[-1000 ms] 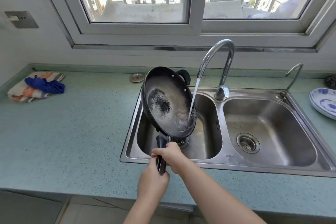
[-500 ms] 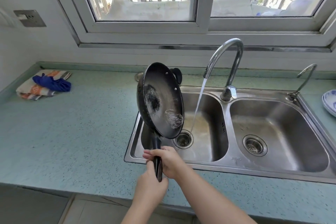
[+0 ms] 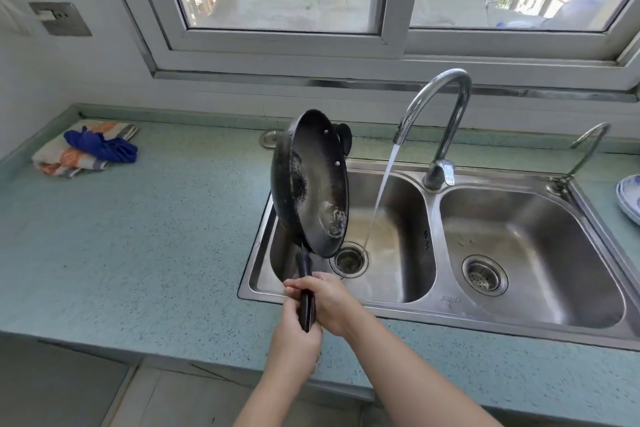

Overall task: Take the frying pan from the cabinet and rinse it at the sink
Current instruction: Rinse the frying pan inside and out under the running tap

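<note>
Both hands, left hand (image 3: 294,340) and right hand (image 3: 329,302), were clamped on the handle of the steeply tilted frying pan (image 3: 311,184) left of the running stream (image 3: 381,191); wet, it could slip into the sink (image 3: 426,312).

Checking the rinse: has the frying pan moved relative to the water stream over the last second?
Yes. The frying pan has tilted out leftward, clear of the faucet stream, which now falls straight to the drain.

Folded striped towel (image 3: 74,158) with blue cloth (image 3: 104,147) on top at 10 o'clock; blue-patterned plates (image 3: 631,199) at 3 o'clock.
</note>
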`<state>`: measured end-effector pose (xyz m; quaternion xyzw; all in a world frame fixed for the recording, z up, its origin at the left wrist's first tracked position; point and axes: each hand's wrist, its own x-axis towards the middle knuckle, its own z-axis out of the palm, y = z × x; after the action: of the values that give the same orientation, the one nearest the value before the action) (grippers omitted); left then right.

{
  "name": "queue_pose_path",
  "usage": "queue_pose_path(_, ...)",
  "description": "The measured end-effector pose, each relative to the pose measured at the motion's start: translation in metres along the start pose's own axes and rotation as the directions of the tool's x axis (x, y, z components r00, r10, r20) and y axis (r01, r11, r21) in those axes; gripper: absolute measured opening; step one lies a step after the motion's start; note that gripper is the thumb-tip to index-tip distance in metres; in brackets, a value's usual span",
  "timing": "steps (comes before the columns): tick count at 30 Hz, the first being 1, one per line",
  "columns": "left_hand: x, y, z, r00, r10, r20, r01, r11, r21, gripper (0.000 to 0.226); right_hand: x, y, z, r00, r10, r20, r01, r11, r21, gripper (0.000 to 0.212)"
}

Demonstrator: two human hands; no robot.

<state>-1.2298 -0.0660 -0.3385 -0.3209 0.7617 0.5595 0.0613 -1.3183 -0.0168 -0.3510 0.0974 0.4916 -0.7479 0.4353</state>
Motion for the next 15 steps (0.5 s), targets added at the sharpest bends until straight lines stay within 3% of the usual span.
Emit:
queue_pose_path(3,0.001,-0.004,-0.002,0.996,0.044,-0.082,-0.03,0.984,0.174,0.038,-0.001,-0.003,0.004,1.0,-0.008,-0.027,0.005,0.993,-0.117,0.008)
queue_pose_path(7,0.0,-0.008,0.002,0.988,0.084,-0.127,-0.031,0.928,0.372,0.047,0.013,0.001,0.015,0.974,-0.043,-0.22,-0.058,0.9,-0.432,0.006)
queue_pose_path(10,-0.002,-0.006,0.004,0.986,0.095,-0.139,-0.024,0.896,0.443,0.047,0.019,0.005,0.023,0.939,-0.106,-0.327,-0.069,0.874,-0.481,0.011)
queue_pose_path(12,0.0,-0.006,0.001,0.983,0.093,-0.16,-0.016,0.903,0.43,0.044,0.017,0.005,0.026,0.944,-0.105,-0.313,-0.063,0.873,-0.483,0.023)
queue_pose_path(15,0.004,-0.005,-0.006,0.988,-0.002,-0.152,0.032,0.98,0.196,0.031,0.014,0.005,0.03,0.95,-0.088,-0.299,-0.049,0.906,-0.421,0.02)
